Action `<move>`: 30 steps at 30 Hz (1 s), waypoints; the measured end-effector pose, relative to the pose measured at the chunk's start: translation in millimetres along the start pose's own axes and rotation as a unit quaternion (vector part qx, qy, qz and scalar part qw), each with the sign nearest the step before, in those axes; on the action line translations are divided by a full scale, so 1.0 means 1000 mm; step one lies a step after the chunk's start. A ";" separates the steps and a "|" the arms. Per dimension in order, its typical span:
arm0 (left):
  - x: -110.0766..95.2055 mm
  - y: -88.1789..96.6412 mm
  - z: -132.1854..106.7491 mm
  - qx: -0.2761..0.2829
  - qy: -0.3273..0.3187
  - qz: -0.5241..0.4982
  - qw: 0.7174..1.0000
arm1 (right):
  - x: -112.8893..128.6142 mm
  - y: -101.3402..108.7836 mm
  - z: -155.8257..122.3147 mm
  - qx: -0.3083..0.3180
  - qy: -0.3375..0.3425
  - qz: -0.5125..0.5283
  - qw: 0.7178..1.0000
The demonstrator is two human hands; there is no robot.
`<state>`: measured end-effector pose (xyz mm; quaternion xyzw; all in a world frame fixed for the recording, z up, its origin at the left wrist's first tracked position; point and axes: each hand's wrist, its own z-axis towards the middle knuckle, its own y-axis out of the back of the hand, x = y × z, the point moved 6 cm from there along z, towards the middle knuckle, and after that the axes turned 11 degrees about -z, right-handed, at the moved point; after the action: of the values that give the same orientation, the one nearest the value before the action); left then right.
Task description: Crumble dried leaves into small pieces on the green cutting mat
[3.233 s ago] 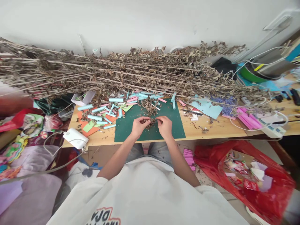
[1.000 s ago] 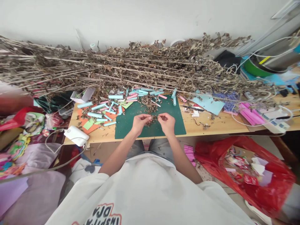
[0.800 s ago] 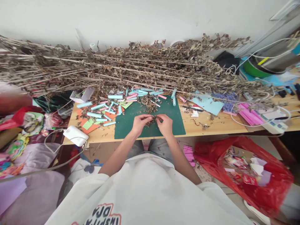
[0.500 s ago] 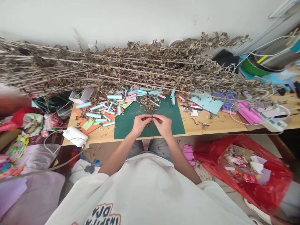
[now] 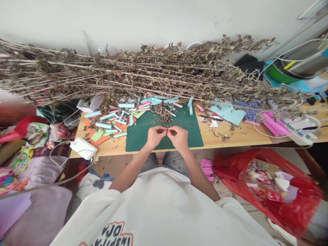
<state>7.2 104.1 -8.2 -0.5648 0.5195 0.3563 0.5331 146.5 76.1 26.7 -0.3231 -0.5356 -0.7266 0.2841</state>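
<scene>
Backdrop: plain white wall (image 5: pixel 153 20) running behind the whole workplace.
Surface: light wooden table (image 5: pixel 230 138), crowded with craft litter; a dark green cutting mat (image 5: pixel 191 133) lies at its near edge, straight ahead of the person.
Left hand: the left hand (image 5: pixel 154 135) hovers over the mat, thumb and fingers curled shut in a pinch.
Right hand: the right hand (image 5: pixel 180 136) mirrors it, fingertips closed and meeting those of the left.
Held piece: a small brown dried plant scrap (image 5: pixel 167 129) is nipped between both sets of fingertips, above the middle of the mat; it is too small to make out its shape.
Crumbs: a loose heap of dry brown leaf crumbs (image 5: pixel 162 114) sits on the mat's far half, just beyond the hands.
Branches: a long bundle of grey-brown dried stalks (image 5: pixel 153 75) lies across the back of the table, from side to side.
Paper rolls: short rolled tubes of pale blue and pink paper (image 5: pixel 125 106) are scattered left of and behind the mat.
Right of mat: a pale blue paper sheet (image 5: pixel 227 114).
Floor: a crumpled red plastic bag (image 5: pixel 289 205) holding paper scraps, below the table's right side.
</scene>
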 end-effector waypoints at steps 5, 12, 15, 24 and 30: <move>0.002 -0.006 -0.001 -0.028 0.047 -0.129 0.990 | -0.025 -0.014 -0.001 -0.035 -0.185 0.226 0.956; 0.011 0.002 0.000 -0.028 0.080 -0.157 0.984 | -0.039 -0.010 0.004 -0.042 -0.143 0.155 0.977; 0.008 0.004 -0.001 -0.032 0.054 -0.106 0.992 | -0.037 -0.005 0.006 -0.027 -0.071 0.033 0.997; -0.001 -0.002 -0.002 -0.006 0.008 -0.025 1.000 | -0.009 0.002 0.002 0.028 -0.002 0.049 0.998; -0.007 -0.004 -0.002 0.010 -0.040 0.050 0.998 | -0.002 0.001 0.002 0.036 0.038 -0.021 0.998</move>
<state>9.1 103.2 0.0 -0.5180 0.5290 0.3995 0.5406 148.6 77.9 25.9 -0.2731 -0.5573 -0.7243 0.3003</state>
